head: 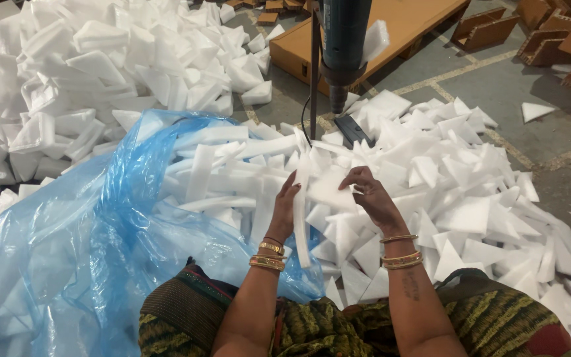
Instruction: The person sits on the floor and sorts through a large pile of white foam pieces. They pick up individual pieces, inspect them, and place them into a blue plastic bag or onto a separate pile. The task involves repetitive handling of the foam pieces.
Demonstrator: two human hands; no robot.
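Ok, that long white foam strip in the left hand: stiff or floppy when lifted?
The foam strip hangs straight from the left hand, so it is probably fairly stiff. It looks thin and foamy, so likely very light. Being thin, it may snap if bent.

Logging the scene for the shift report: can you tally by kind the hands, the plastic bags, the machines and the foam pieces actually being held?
Bare hands: 2, the left hand and the right hand
Long white foam strip, held by left hand: 1
Flat white foam piece, held by right hand: 1
Crumpled blue clear plastic bag: 1
Dark upright machine head: 1
Total: 6
Loose foam piles are too many to count.
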